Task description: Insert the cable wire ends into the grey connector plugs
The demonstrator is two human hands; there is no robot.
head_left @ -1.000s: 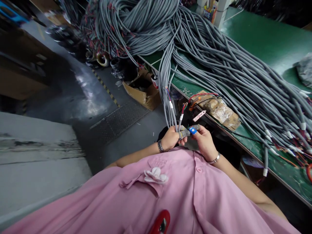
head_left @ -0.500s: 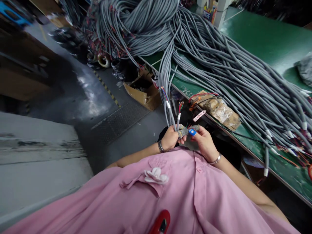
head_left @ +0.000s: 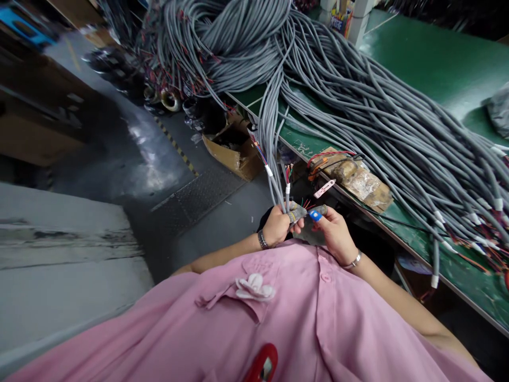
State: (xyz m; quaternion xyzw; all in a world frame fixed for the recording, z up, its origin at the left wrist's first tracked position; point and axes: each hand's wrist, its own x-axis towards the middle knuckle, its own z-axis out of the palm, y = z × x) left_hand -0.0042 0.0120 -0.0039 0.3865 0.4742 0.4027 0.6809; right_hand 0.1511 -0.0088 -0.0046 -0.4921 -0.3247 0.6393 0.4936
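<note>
Left hand (head_left: 276,225) clenches several gray cable ends (head_left: 273,183) before the chest, beside the green bench (head_left: 417,63). Right hand (head_left: 334,233) pinches their coloured wires (head_left: 306,204). The hanging cables' weight could tug the ends loose.

A few grey cables (head_left: 277,187) stand up out of the closed left grip (head_left: 278,225). They are close together and lean a little to the left. Each has a white band near its cut end. Thin red, green and blue wires (head_left: 288,171) poke out of the ends. A small blue thing (head_left: 314,215) is pinched at the fingertips of the right grip (head_left: 336,233), just beside the cables. It may be a cap or a tool tip, but it is too small to tell.
</note>
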